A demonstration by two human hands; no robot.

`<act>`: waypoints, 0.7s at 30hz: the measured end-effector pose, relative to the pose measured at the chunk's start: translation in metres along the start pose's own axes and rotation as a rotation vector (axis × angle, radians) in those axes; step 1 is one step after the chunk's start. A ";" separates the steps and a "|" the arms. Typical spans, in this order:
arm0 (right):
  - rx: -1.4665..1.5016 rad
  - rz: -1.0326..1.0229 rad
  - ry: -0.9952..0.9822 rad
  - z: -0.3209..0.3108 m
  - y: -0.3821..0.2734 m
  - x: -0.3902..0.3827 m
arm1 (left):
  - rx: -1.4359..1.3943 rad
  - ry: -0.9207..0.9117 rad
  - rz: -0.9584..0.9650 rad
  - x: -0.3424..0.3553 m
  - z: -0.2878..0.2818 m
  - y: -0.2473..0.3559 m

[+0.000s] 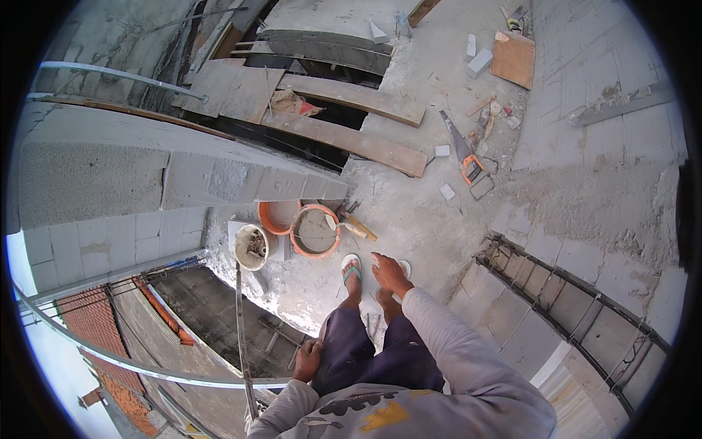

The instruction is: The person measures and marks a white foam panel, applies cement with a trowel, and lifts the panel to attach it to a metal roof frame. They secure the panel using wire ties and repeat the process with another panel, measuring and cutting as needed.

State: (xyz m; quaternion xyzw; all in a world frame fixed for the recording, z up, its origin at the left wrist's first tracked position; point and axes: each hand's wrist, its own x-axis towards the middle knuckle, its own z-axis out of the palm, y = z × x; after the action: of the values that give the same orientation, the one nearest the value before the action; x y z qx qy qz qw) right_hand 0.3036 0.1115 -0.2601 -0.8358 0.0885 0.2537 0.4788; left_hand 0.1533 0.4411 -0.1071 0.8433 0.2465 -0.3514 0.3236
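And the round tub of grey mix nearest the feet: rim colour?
Rim: orange; clearest in head view.

A round orange bucket [314, 254] stands upright, containing grey mortar [310, 229], beyond and left of the right hand [393, 274]. A trowel [355, 230] with a pale handle lies across its rim, blade inward, handle angled toward the hand.

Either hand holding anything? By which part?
Right hand looks empty. Left hand cannot be told: it is curled, palm hidden, no held thing visible.
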 end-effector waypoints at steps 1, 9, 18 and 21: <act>-0.011 0.043 0.029 -0.016 0.008 -0.016 | -0.012 -0.010 0.015 0.009 -0.003 0.012; -0.042 0.341 0.283 -0.126 0.048 -0.123 | -0.190 -0.214 0.071 0.054 -0.002 0.101; 0.099 0.450 0.443 -0.198 0.057 -0.093 | -0.138 -0.348 0.044 0.105 -0.003 0.219; 0.069 0.484 0.416 -0.241 0.063 -0.078 | 0.207 -0.417 0.578 0.179 0.025 0.225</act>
State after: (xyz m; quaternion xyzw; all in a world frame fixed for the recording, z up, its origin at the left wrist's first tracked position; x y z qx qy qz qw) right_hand 0.2939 -0.1330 -0.1687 -0.8077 0.3892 0.1810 0.4042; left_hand 0.4003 0.3068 -0.1718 0.8166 -0.1098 -0.4327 0.3659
